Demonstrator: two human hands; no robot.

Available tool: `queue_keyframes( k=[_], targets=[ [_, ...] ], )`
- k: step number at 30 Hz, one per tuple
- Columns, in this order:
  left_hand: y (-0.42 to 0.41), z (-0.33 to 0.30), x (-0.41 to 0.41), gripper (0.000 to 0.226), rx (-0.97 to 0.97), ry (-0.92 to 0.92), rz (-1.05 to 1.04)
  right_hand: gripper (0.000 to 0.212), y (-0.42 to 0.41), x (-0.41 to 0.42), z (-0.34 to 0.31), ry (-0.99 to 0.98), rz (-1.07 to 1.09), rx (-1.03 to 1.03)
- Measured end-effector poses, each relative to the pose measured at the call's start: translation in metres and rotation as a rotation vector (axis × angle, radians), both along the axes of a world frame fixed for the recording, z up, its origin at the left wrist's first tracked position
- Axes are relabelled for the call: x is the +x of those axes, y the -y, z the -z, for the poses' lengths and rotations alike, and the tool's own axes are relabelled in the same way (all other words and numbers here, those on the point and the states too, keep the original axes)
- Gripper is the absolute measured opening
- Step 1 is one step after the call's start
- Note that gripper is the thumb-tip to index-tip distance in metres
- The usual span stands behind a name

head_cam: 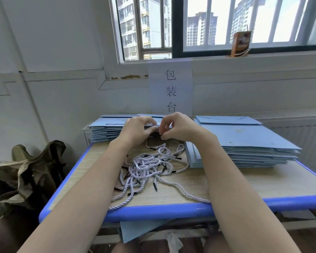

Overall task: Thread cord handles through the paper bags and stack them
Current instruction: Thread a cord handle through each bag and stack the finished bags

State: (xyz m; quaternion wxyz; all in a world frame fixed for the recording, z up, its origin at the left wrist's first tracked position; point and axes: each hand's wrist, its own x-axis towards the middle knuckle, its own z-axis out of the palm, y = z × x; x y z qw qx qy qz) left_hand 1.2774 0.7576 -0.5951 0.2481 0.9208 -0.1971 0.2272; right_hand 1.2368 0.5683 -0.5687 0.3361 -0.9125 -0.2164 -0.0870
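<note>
Both hands are up at twelve o'clock on the table (pixel 244 187) and I'm mid-thread on one bag. My left hand (pixel 137 131) curls round the upper edge of the bag being worked (pixel 152 127), holding it steady above the left stack (pixel 106 131). My right hand (pixel 179 127) is closed in a pinch, fingers bent toward that same edge; it looks like a cord tip sits between thumb and forefinger, though the tip itself is too small to make out. A cord (pixel 150 146) loops down from under my hands toward the table, so I judge one end is already in the bag.

The loose cord pile (pixel 150 168) lies at six o'clock from my hands, in the middle of the tabletop, one strand trailing over the near blue edge. The right stack (pixel 244 143) sits at three o'clock, flat, with punched holes showing along its near edge.

Next move, as I read it: feed the pinched tip through the hole, which calls for the left hand keeping that edge still, then pull the cord through.
</note>
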Motion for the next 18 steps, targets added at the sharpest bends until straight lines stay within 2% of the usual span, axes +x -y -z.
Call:
queue_keyframes(
  k=[3,7,10,14,18],
  targets=[
    [-0.004,-0.002,0.000,0.028,0.015,-0.083,0.000,0.024,0.003,-0.003,0.000,-0.205,-0.070,-0.152],
    [-0.001,0.000,-0.002,0.030,0.069,-0.038,-0.061,0.013,0.003,-0.006,0.002,-0.251,-0.102,-0.217],
    [-0.001,0.001,-0.001,0.026,0.027,-0.020,-0.061,0.011,0.002,-0.007,0.001,-0.208,-0.085,-0.203],
    [0.002,0.001,-0.001,0.022,-0.058,0.035,-0.073,0.008,-0.002,-0.002,0.003,-0.102,0.039,0.031],
    [0.006,-0.003,-0.006,0.026,-0.078,0.157,-0.142,0.002,-0.002,0.005,0.005,0.065,0.134,0.111]
  ],
)
